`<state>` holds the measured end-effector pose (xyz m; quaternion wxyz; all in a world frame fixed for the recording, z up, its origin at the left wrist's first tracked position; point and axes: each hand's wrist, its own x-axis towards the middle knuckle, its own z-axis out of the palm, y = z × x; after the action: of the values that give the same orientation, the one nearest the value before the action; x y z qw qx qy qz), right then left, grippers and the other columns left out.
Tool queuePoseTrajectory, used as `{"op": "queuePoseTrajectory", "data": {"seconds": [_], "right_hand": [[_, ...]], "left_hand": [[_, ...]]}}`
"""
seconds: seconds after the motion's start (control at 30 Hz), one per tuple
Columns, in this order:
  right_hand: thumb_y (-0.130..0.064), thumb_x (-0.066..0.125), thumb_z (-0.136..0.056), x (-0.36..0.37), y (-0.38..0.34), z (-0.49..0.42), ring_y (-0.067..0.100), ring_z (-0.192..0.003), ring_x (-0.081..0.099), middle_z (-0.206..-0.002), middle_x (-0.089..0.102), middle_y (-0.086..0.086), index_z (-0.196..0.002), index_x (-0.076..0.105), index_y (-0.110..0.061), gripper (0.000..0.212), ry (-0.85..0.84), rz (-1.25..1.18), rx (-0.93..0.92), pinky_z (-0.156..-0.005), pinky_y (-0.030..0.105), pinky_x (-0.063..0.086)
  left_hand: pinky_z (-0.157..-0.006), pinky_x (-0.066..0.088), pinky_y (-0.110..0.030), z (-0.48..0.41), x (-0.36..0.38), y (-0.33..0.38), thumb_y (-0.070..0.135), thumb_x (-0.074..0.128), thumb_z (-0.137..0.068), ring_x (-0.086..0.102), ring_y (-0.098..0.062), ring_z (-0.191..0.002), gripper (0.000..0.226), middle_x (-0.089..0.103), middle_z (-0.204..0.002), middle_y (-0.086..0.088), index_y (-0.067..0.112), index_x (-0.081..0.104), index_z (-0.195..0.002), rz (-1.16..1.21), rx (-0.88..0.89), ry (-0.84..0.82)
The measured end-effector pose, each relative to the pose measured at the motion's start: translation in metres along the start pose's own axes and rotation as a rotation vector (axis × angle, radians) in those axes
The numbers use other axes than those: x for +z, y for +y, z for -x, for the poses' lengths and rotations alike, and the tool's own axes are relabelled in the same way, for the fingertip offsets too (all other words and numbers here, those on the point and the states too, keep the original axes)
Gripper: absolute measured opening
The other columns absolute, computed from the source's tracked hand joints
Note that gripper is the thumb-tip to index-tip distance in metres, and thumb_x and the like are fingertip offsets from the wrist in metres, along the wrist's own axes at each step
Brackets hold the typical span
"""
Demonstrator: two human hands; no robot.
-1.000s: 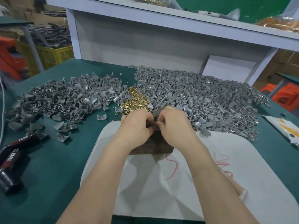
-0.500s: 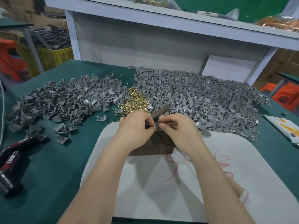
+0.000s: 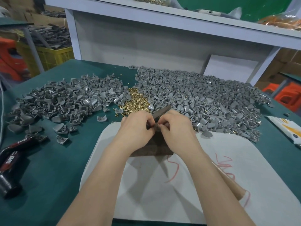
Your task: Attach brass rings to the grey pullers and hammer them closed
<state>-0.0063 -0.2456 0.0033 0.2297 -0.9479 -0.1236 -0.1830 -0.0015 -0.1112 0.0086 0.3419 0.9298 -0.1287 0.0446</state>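
Since half a second ago our right hand point(image 3: 178, 130) has drawn close to our left hand point(image 3: 138, 128); both hands pinch one grey puller point(image 3: 157, 126) above the dark block point(image 3: 156, 150). We judge the fitting is under way; hammering is left, and brass rings point(image 3: 136, 101) and heaped pullers point(image 3: 203, 101) await.

Two hands point(image 3: 138, 128) point(image 3: 178, 128), one pinched grey puller point(image 3: 157, 128) — two puller heaps point(image 3: 65, 101) point(image 3: 203, 98), one brass-ring heap point(image 3: 136, 101)

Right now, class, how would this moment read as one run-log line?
left hand: pinches small piece | right hand: pinches same piece | where: above dark block | wooden handle: lies on mat
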Motion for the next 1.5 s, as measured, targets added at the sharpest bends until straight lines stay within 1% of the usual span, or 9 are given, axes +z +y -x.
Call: {"op": "queuePoseTrajectory", "data": {"seconds": [0.33,0.5,0.7,0.9,1.03,1.17,1.3,1.37,1.5], "right_hand": [[-0.013,0.062,-0.087,0.001,0.002,-0.001,0.021,-0.091,0.057,-0.099,0.054,0.002,-0.086,0.069,-0.012,0.007,-0.056,-0.088,0.141,-0.082,0.036,0.046],[-0.029,0.061,-0.09,-0.014,0.023,0.009,0.014,-0.093,0.056,-0.113,0.05,0.0,-0.114,0.065,-0.019,0.027,0.037,-0.171,0.256,-0.093,0.029,0.043],[-0.033,0.052,-0.094,-0.019,0.036,0.014,0.019,-0.067,0.059,-0.073,0.06,-0.002,-0.093,0.063,-0.014,0.021,-0.326,0.132,0.462,-0.056,0.027,0.042],[-0.027,0.047,-0.096,-0.033,0.029,0.017,0.03,-0.076,0.065,-0.083,0.066,0.011,-0.099,0.047,-0.01,0.017,-0.138,-0.029,0.419,-0.069,0.042,0.053],[-0.017,0.052,-0.094,-0.05,0.022,0.034,0.016,-0.078,0.054,-0.098,0.061,-0.009,-0.135,0.045,-0.033,0.044,0.053,-0.058,0.236,-0.067,0.026,0.04],[-0.015,0.053,-0.092,-0.057,0.005,0.059,0.0,-0.079,0.052,-0.1,0.063,-0.013,-0.136,0.048,-0.032,0.047,0.332,-0.096,0.0,-0.07,0.003,0.036],[-0.017,0.055,-0.092,-0.06,-0.002,0.071,0.014,-0.081,0.06,-0.084,0.059,-0.016,-0.129,0.035,-0.06,0.06,0.058,-0.006,-0.016,-0.072,0.024,0.045],[-0.02,0.053,-0.092,-0.061,-0.002,0.07,0.016,-0.084,0.061,-0.089,0.06,-0.014,-0.129,0.036,-0.061,0.057,-0.031,0.063,0.013,-0.075,0.031,0.047],[-0.019,0.052,-0.092,-0.07,-0.003,0.065,0.003,-0.074,0.055,-0.089,0.062,-0.015,-0.133,0.036,-0.057,0.058,0.261,-0.033,-0.068,-0.065,0.014,0.041]], "left_hand": [[-0.093,0.044,-0.042,0.0,0.0,-0.001,0.025,0.064,-0.086,0.058,-0.02,-0.095,0.01,0.061,-0.089,0.008,0.027,0.062,-0.077,-0.001,-0.002,0.012],[-0.094,0.043,-0.043,0.001,-0.001,0.0,0.027,0.064,-0.086,0.058,-0.018,-0.097,0.016,0.06,-0.091,0.01,0.031,0.057,-0.072,-0.011,-0.01,0.015],[-0.089,0.042,-0.037,-0.001,0.004,-0.002,0.024,0.064,-0.082,0.059,-0.017,-0.09,0.013,0.063,-0.084,0.01,0.027,0.059,-0.071,-0.036,-0.058,0.086],[-0.08,0.033,-0.034,-0.004,0.005,-0.007,0.027,0.064,-0.083,0.057,-0.018,-0.088,0.007,0.063,-0.083,0.008,0.024,0.062,-0.077,-0.067,-0.112,0.138],[-0.085,0.037,-0.036,-0.003,0.004,-0.007,0.026,0.063,-0.084,0.057,-0.02,-0.091,0.007,0.064,-0.086,0.006,0.022,0.062,-0.078,-0.063,-0.122,0.143],[-0.089,0.043,-0.038,-0.001,0.002,-0.006,0.022,0.064,-0.086,0.06,-0.023,-0.09,0.013,0.068,-0.08,0.002,0.017,0.067,-0.074,-0.055,-0.111,0.125],[-0.091,0.042,-0.039,0.0,0.001,-0.004,0.024,0.067,-0.084,0.06,-0.023,-0.09,0.015,0.067,-0.078,0.004,0.018,0.066,-0.071,-0.034,-0.138,0.13],[-0.093,0.043,-0.04,0.0,-0.001,-0.003,0.026,0.069,-0.084,0.06,-0.023,-0.092,0.014,0.066,-0.079,0.007,0.022,0.064,-0.071,-0.018,-0.149,0.132],[-0.091,0.043,-0.038,0.0,-0.001,-0.002,0.023,0.067,-0.085,0.06,-0.023,-0.09,0.015,0.063,-0.072,0.007,0.019,0.068,-0.071,-0.035,-0.138,0.115]]}}
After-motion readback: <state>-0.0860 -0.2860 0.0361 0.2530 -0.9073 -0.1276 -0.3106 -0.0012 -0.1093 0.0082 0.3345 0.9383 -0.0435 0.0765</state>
